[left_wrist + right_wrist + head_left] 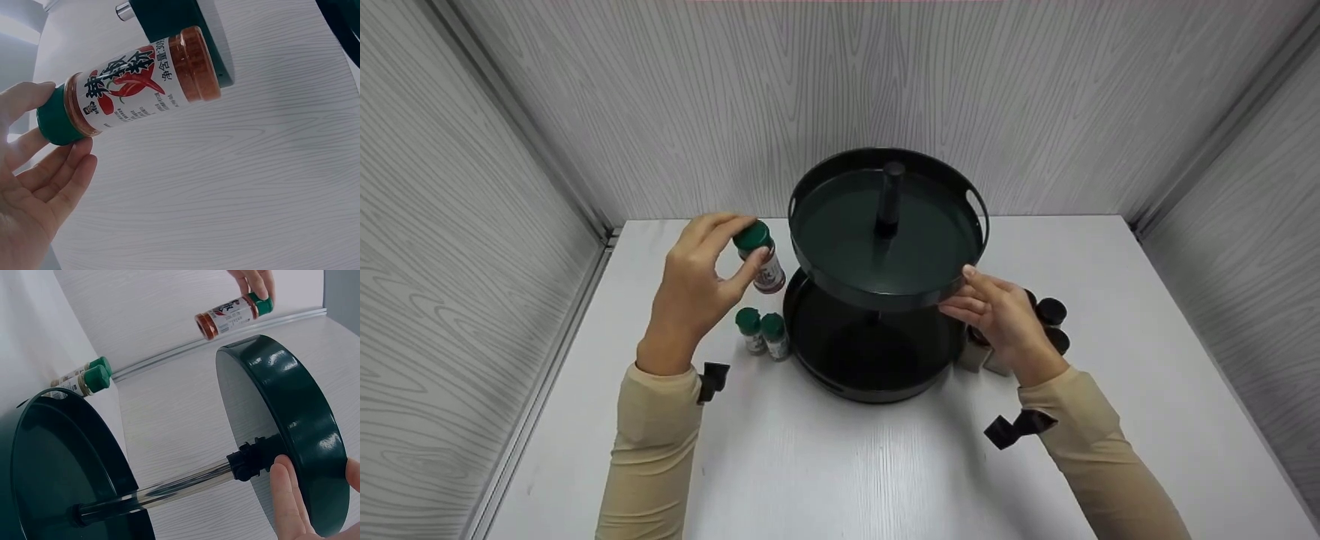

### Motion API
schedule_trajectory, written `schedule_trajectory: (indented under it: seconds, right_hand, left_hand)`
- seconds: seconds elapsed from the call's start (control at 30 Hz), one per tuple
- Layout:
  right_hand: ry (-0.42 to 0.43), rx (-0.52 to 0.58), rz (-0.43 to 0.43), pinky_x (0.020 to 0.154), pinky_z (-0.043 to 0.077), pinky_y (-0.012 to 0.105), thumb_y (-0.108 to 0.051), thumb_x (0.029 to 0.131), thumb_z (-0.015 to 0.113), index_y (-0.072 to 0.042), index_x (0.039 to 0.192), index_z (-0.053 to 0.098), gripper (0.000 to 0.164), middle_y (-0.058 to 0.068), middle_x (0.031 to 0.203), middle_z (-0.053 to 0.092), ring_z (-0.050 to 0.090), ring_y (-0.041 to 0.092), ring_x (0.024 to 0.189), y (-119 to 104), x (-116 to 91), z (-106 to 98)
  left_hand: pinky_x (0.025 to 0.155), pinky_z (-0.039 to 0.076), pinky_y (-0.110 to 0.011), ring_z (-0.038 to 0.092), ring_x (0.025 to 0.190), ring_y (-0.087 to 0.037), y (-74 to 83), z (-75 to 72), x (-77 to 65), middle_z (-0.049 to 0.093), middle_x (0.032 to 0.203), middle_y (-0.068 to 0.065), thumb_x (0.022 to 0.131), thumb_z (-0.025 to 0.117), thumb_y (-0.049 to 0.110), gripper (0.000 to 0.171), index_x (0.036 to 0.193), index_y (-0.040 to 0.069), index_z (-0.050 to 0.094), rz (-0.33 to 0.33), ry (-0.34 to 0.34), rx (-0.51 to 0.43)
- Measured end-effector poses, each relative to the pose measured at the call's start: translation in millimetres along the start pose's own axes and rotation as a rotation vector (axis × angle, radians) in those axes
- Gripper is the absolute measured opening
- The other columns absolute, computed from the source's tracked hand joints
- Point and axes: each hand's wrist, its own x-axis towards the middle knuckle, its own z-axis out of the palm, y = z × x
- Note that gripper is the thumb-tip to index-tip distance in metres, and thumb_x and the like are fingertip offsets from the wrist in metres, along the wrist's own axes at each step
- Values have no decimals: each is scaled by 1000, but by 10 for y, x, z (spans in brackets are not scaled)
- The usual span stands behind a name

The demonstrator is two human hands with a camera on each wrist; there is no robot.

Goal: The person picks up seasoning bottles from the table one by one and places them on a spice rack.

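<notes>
In the head view my left hand (694, 274) pinches a chili powder jar (770, 276) by its green cap, off the table on the left of a dark green two-tier round tray stand. The left wrist view shows the jar's label (126, 84) with red peppers, and red powder at its base. My right hand (1009, 322) holds the front right edge of the upper tier (840, 240), thumb at the rim and fingers beneath. Below it lies the lower tier (877, 360), bare inside. A pole (183, 484) joins both tiers in the right wrist view.
Two green-capped jars (750, 324) stand on the table, left of the lower tier. Several black-lidded jars (1051, 311) are at its right, partly behind my right hand. A grey wood-grain wall (720, 112) closes off the back of the white table (810, 465), with side walls left and right.
</notes>
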Motion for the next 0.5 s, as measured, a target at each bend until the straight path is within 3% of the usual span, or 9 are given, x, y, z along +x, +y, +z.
schedule_trajectory:
  seconds: [0.5]
  right_hand:
    - [-7,-4,-1,83,60,24,-24,101,48,14,146,14,69,-2,89,74,73,12,82,-13,0,-37]
  left_hand:
    - [92,56,-39,62,105,-29,48,11,116,65,111,-20,86,72,15,35,114,-4,66,31,45,-25]
